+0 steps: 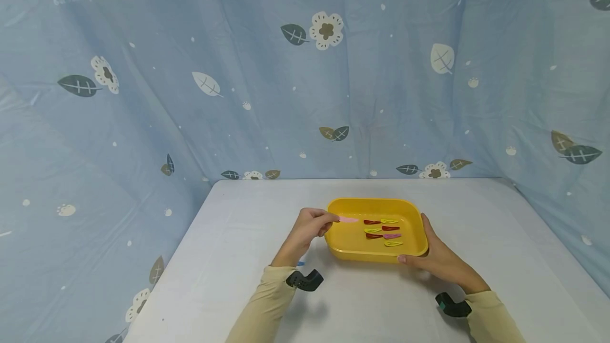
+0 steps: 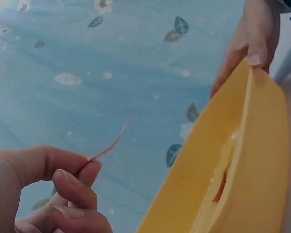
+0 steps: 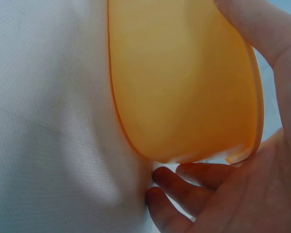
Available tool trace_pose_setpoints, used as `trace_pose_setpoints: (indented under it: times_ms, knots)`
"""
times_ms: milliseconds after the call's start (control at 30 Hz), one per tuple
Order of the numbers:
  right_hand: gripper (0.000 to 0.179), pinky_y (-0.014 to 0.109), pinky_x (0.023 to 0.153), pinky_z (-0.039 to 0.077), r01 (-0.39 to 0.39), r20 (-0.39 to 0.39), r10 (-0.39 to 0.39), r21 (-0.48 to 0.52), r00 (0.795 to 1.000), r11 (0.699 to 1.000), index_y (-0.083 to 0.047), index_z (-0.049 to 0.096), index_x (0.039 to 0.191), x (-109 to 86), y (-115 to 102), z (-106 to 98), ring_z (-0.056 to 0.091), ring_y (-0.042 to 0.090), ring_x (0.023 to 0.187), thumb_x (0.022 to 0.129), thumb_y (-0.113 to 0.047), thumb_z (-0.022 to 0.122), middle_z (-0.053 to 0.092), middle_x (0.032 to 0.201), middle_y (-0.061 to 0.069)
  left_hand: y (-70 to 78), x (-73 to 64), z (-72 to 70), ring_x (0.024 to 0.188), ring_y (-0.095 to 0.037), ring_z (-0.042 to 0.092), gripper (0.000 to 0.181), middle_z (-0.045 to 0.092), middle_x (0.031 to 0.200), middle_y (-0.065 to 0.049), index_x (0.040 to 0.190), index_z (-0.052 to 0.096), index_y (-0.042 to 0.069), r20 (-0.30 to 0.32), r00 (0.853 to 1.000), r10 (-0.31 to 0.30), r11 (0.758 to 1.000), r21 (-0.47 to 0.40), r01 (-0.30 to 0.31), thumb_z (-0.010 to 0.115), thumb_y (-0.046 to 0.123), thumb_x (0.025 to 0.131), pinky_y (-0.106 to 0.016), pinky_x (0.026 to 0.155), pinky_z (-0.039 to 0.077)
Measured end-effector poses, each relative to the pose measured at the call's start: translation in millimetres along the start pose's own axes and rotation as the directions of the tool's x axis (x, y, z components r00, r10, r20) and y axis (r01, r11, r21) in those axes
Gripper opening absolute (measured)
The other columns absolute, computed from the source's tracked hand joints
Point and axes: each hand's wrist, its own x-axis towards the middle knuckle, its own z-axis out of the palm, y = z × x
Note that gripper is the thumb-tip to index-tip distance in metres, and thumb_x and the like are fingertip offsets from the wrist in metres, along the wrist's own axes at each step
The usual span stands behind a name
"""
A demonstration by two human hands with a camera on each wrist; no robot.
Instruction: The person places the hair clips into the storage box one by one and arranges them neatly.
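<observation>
Between thumb and forefinger my left hand (image 1: 312, 224) pinches a pink hair clip (image 1: 349, 219), over the left side of a yellow tray (image 1: 343, 245). Edge-on in the left wrist view, the same clip (image 2: 111, 146) looks thin and slightly curved. My right hand (image 1: 436, 255) grips the tray's right end, thumb at the front rim and fingers around the outer wall. Inside the tray lie red clips (image 1: 374, 236), yellow clips (image 1: 393, 244) and a magenta clip (image 1: 392, 236), set out in short rows toward the right.
A small blue item (image 1: 300, 263) lies on the white table (image 1: 257, 216), partly hidden by the left wrist. Behind the table hangs a blue patterned curtain (image 1: 371, 94). Each wrist wears a black camera mount.
</observation>
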Motion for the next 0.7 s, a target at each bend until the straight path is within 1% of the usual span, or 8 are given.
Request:
trace_pose_setpoints:
  times_ms: [100,267,367,533,700]
  knots:
    - [0.134,0.075,0.115,0.024,-0.003,0.002,0.003,0.002,1.000,1.000,-0.008,-0.023,0.162,-0.2,-0.6,-0.2,0.026,0.053,0.151,0.086,-0.044,0.082,0.008,0.170,0.031,1.9,2.5,4.9,0.060,-0.012,0.042,0.021,0.048,0.063,0.001,0.080,0.070,0.006,0.007,1.000,0.006,1.000,-0.011,-0.006,0.075,0.023,0.092,-0.023,0.061,0.036]
    - [0.135,0.075,0.115,0.024,-0.017,0.002,0.017,-0.008,1.000,1.000,-0.007,-0.023,0.162,-0.4,-2.0,-0.2,0.025,0.054,0.151,0.085,-0.045,0.082,0.007,0.169,0.032,4.3,6.7,13.3,0.060,-0.013,0.043,0.019,0.049,0.062,0.002,0.079,0.071,0.007,0.018,1.000,0.014,1.000,-0.021,-0.014,0.074,0.021,0.092,-0.028,0.064,0.037]
    - [0.136,0.075,0.115,0.024,-0.018,0.000,0.018,-0.010,1.000,1.000,-0.009,-0.023,0.162,0.2,-1.8,-0.1,0.025,0.054,0.151,0.085,-0.046,0.082,0.008,0.170,0.032,4.7,9.2,18.6,0.060,-0.013,0.044,0.019,0.050,0.062,0.002,0.079,0.071,0.006,0.023,1.000,0.021,0.999,-0.027,-0.020,0.073,0.019,0.092,-0.030,0.066,0.039]
    - [0.136,0.076,0.115,0.023,-0.008,-0.002,0.008,-0.005,1.000,1.000,-0.011,-0.024,0.162,0.7,-1.3,-0.3,0.023,0.054,0.152,0.085,-0.045,0.082,0.007,0.170,0.031,5.0,12.8,29.1,0.064,-0.013,0.048,0.018,0.053,0.065,0.001,0.081,0.071,0.005,0.013,1.000,0.011,0.999,-0.032,-0.010,0.075,0.019,0.092,-0.027,0.069,0.045]
    - [0.136,0.075,0.116,0.022,-0.032,0.004,0.032,-0.009,0.999,0.999,-0.008,-0.024,0.161,0.1,-3.5,-0.6,0.020,0.055,0.153,0.085,-0.046,0.082,0.005,0.170,0.032,5.4,15.2,39.0,0.066,-0.013,0.051,0.019,0.057,0.068,0.001,0.084,0.073,0.002,-0.003,1.000,0.005,1.000,-0.024,-0.005,0.075,0.019,0.091,-0.022,0.067,0.048]
